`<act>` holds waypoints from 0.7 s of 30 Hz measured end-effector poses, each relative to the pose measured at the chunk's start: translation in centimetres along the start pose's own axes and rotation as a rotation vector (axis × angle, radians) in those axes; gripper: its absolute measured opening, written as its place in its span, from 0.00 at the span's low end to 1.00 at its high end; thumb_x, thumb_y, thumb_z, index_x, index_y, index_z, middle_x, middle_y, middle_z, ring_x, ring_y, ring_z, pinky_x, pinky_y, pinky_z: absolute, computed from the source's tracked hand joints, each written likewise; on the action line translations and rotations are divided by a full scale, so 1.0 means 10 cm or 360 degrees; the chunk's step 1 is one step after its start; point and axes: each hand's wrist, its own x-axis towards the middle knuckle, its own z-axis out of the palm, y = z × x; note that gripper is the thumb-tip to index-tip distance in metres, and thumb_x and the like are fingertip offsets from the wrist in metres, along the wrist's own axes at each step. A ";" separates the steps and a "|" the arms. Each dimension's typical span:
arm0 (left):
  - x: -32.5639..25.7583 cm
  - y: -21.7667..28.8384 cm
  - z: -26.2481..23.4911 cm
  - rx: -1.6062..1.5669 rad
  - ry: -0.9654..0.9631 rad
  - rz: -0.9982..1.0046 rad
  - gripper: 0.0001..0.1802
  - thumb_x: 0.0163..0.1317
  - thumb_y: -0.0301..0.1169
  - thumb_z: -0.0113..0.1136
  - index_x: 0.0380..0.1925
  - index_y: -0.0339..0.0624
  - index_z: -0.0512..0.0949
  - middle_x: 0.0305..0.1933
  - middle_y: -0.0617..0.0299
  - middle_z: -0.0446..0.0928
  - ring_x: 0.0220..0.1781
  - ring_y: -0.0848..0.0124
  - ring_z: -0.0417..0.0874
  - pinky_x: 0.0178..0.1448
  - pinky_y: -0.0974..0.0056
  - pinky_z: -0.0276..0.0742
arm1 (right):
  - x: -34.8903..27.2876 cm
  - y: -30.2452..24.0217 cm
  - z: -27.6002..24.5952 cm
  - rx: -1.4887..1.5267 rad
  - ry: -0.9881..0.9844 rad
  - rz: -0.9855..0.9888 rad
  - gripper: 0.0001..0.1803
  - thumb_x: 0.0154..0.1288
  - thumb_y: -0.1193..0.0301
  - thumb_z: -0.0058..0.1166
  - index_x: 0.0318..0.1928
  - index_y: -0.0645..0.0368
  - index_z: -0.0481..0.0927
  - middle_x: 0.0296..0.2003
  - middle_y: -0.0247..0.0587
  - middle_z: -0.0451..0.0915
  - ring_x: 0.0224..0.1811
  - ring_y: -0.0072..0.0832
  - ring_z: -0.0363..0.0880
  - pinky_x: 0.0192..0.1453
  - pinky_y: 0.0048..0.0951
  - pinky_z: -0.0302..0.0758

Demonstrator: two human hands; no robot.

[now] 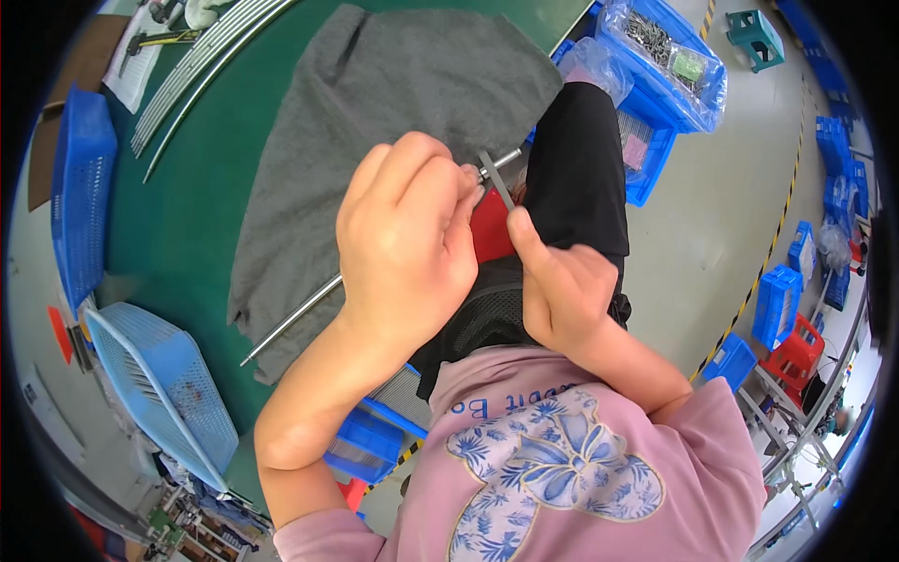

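Note:
A thin shiny metal rod (298, 317) runs slantwise over a grey cloth (393, 80), from the lower left up to the right. My left hand (405, 239) is closed around it near its upper right end, and its middle part is hidden behind that hand. In my right hand (567, 290) is a narrow flat grey file (497, 180), gripped at its near end with the thumb along it. The file crosses the rod close to the left fingertips and seems to touch it.
More long metal rods (201, 70) lie on the green table (140, 253) at the far left. Blue baskets (84, 201) line its left edge. Right of my leg stand blue crates (646, 192) with bagged small metal parts. Farther off are a green stool (755, 39) and red chair (796, 356).

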 end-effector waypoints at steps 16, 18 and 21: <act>-0.03 0.07 -0.07 0.0062 0.0021 -0.0120 0.10 0.44 0.16 0.64 0.27 0.38 0.77 0.30 0.58 0.73 0.29 0.60 0.74 0.33 0.60 0.69 | -0.03 0.29 0.30 0.0179 0.0201 -0.0178 0.32 0.43 0.82 0.54 0.55 0.61 0.80 0.11 0.29 0.58 0.10 0.23 0.59 0.16 0.26 0.57; -0.04 0.06 -0.07 0.0094 0.0025 -0.0110 0.09 0.47 0.15 0.64 0.29 0.36 0.78 0.30 0.58 0.74 0.29 0.65 0.76 0.33 0.65 0.71 | -0.03 0.30 0.31 0.0199 0.0216 -0.0179 0.31 0.43 0.82 0.54 0.55 0.61 0.80 0.11 0.29 0.58 0.10 0.23 0.59 0.16 0.26 0.57; -0.04 0.04 -0.10 0.0093 0.0004 -0.0110 0.08 0.49 0.14 0.64 0.30 0.34 0.80 0.31 0.58 0.75 0.29 0.70 0.78 0.32 0.69 0.73 | -0.03 0.29 0.32 0.0220 0.0240 -0.0171 0.31 0.43 0.83 0.54 0.54 0.62 0.80 0.11 0.29 0.59 0.10 0.23 0.59 0.16 0.26 0.57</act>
